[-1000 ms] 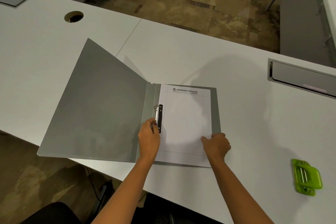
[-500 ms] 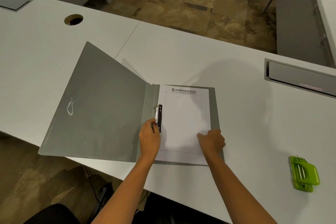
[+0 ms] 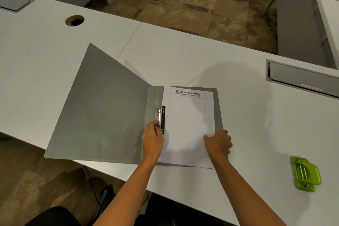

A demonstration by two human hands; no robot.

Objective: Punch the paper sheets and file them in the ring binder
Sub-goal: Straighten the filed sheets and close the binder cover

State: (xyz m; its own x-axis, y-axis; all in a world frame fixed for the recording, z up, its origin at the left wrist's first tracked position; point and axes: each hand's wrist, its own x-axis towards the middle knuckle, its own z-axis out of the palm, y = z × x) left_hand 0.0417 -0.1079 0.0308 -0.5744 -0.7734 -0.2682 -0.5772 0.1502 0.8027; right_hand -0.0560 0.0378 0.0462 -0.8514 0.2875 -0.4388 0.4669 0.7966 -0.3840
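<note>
Your right grip (image 3: 218, 143) slid inward, clutching the white letterhead sheet (image 3: 187, 124); hold it flat while your left grip (image 3: 152, 138) seemingly pinches the metal ring clip (image 3: 161, 115).

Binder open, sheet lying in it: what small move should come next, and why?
Probably the left hand presses the ring mechanism shut: it already pinches the mechanism's lower end, while the right hand holds the paper sheet against it.
</note>
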